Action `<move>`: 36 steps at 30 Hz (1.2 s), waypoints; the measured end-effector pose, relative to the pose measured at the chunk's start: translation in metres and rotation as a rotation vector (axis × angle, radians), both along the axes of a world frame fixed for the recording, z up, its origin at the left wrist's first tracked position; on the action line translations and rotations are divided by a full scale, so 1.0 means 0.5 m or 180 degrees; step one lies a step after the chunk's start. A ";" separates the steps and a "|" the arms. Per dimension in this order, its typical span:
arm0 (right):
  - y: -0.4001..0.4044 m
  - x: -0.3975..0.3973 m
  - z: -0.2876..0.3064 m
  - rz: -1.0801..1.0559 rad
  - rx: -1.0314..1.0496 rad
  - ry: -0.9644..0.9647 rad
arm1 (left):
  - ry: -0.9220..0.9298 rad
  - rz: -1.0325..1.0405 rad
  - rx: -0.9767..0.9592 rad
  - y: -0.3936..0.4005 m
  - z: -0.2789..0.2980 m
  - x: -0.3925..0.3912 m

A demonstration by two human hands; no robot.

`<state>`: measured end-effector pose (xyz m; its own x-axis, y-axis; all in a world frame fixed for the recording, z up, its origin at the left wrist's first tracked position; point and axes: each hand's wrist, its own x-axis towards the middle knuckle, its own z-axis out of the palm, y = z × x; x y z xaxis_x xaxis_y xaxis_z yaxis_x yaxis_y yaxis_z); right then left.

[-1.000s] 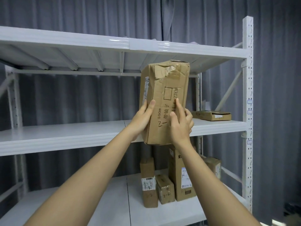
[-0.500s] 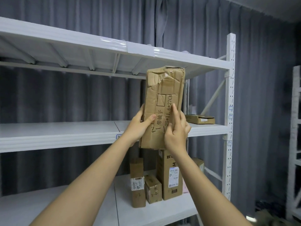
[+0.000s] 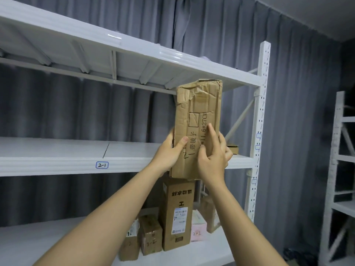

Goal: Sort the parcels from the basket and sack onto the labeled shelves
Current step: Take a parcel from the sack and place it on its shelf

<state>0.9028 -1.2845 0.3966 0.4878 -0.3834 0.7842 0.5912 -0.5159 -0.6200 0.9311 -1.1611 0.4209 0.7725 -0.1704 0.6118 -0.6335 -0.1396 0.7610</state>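
**Tall carton held upright in front of shelf 2-1**

Grey pleated curtains [image 3: 57, 104] are hanging behind a white metal shelving rack [image 3: 258, 116], and a second white rack [image 3: 338, 169] is standing at the right edge of the view.

Both arms are reaching forward and up. The hands are holding a tall, dented cardboard carton [image 3: 198, 104] upright in the air, in front of the right part of the middle shelf [image 3: 57, 150]. Its crushed top is sitting just under the upper shelf [image 3: 134, 52]; its lower end is hanging level with the middle shelf's front edge. Printed text and a handwritten mark are showing on its face.

The left hand [image 3: 169, 152] is gripping the carton's left edge, thumb lying across the front face, fingers wrapped behind. The right hand [image 3: 213, 156] is gripping the lower right part, thumb and forefinger pressing on the front and the remaining fingers curling round the right side.

A label reading "2-1" [image 3: 102, 165] is fixed to the middle shelf's front edge. A flat brown box [image 3: 233, 148] is lying on that shelf behind the right hand, mostly hidden.

On the bottom shelf [image 3: 38, 244], several parcels are standing close together: a tall brown carton with a white shipping label [image 3: 177, 214], a small brown box marked "2-2" [image 3: 150, 237], another small box [image 3: 129, 244] to its left, a pink parcel marked "2-2" [image 3: 197, 230] and a further brown parcel [image 3: 212, 215] behind it.
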 end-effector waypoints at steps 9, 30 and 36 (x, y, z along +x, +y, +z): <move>-0.145 0.105 0.013 0.0316 -0.0253 0.0180 | -0.0039 0.0288 -0.0062 -0.132 0.007 0.084; -0.245 0.337 0.046 0.0723 -0.0262 0.0174 | 0.0032 0.0725 -0.0188 -0.248 0.033 0.323; -0.271 0.375 0.021 0.0596 -0.0601 0.0178 | -0.0248 0.1020 0.0119 -0.262 0.025 0.365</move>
<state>1.0903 -1.4201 0.4070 0.5810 -0.1319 0.8031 0.6548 -0.5103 -0.5575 1.1135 -1.2920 0.4332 0.7416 0.0504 0.6690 -0.6088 -0.3682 0.7027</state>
